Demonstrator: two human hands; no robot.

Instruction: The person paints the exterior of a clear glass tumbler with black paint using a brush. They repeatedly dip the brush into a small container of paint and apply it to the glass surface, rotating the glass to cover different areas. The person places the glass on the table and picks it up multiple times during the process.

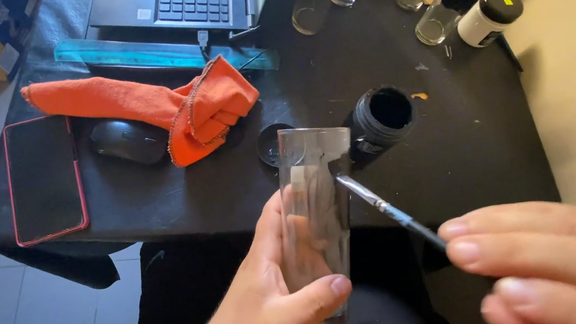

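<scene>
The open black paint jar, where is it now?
In the head view, the open black paint jar stands on the black table, right of the clear glass.

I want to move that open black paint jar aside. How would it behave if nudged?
The open paint jar looks squat, so it probably slides rather than tips. With its lid off, a hard knock could spill paint. It seems light.
</scene>
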